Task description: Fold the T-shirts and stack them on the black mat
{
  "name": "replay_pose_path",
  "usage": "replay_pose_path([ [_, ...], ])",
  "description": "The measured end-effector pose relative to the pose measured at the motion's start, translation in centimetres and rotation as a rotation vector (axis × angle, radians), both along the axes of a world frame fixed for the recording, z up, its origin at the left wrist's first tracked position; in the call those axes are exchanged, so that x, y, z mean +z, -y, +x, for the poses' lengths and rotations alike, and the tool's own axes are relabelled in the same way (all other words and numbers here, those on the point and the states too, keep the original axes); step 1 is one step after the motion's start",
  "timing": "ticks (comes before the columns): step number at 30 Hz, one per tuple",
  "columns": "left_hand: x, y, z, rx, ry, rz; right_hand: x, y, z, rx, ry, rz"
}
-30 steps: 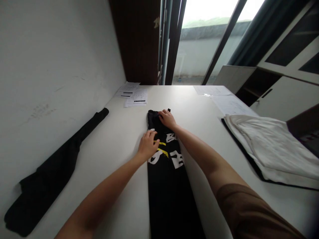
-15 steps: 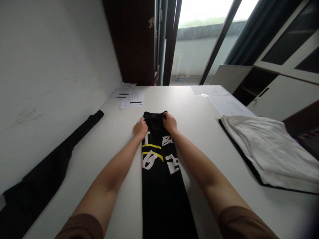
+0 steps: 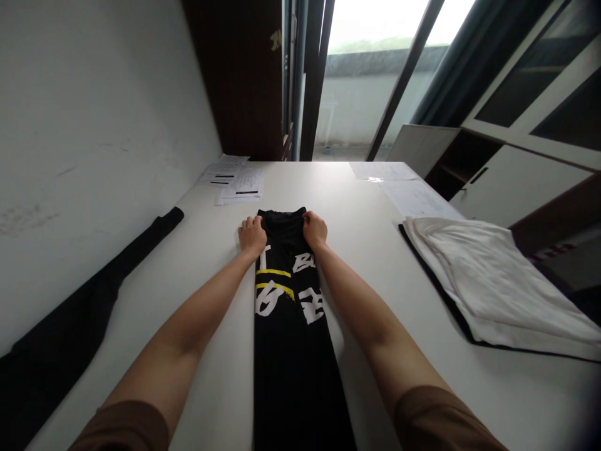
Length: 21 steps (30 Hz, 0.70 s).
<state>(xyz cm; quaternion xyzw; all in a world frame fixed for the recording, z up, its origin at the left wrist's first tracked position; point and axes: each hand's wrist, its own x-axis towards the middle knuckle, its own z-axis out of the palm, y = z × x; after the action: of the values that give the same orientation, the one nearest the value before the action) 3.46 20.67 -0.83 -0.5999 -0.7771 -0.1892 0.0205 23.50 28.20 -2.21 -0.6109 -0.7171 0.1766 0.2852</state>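
Observation:
A pair of black trousers (image 3: 300, 369) lies lengthwise on the white table in front of me, with white lettering and yellow stripes near its far end. The gathered waist edge points away from me. My left hand (image 3: 252, 235) is closed on the left side of the cloth just below the waist, its fingers curled. On the opposite side, my right hand (image 3: 315, 229) pinches the right edge near the waist corner. Both forearms stretch along either side of the trousers, whose near end runs out of view.
Another black garment (image 3: 89, 300) lies along the wall at left. At right, a folded white cloth (image 3: 493, 269) rests on something black. Paper sheets (image 3: 241, 186) lie at the table's far left, and more sheets (image 3: 417, 195) at the far right. Beyond stand cabinets and a glass door.
My right fingers have shifted from on top of the cloth to its right edge. The left fingers have moved slightly at the left edge. The whole view has turned a little to the right.

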Motion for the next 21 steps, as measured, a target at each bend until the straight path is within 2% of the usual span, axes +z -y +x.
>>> replay_pose_path([
  [3,-0.3,-0.9,0.7,-0.262,-0.031,-0.063,-0.2,-0.1,-0.1,-0.011,-0.011,0.024],
  [5,-0.9,-1.6,1.1,-0.350,-0.027,-0.137,-0.3,-0.1,-0.2,-0.015,0.004,0.006],
  [11,-3.0,-3.8,1.2,-0.230,-0.040,-0.259,-0.6,-0.4,0.2,-0.046,0.086,-0.059],
  [16,-2.6,-5.0,1.0,-0.178,-0.046,-0.312,-1.1,-0.8,0.4,-0.031,0.108,-0.044],
  [18,-2.4,-4.8,1.5,-0.206,-0.095,-0.259,-1.5,-1.0,0.3,-0.049,0.063,0.010],
  [21,-2.7,-4.2,2.5,-0.343,-0.157,-0.164,-1.8,-1.4,0.4,-0.060,-0.020,0.077],
])
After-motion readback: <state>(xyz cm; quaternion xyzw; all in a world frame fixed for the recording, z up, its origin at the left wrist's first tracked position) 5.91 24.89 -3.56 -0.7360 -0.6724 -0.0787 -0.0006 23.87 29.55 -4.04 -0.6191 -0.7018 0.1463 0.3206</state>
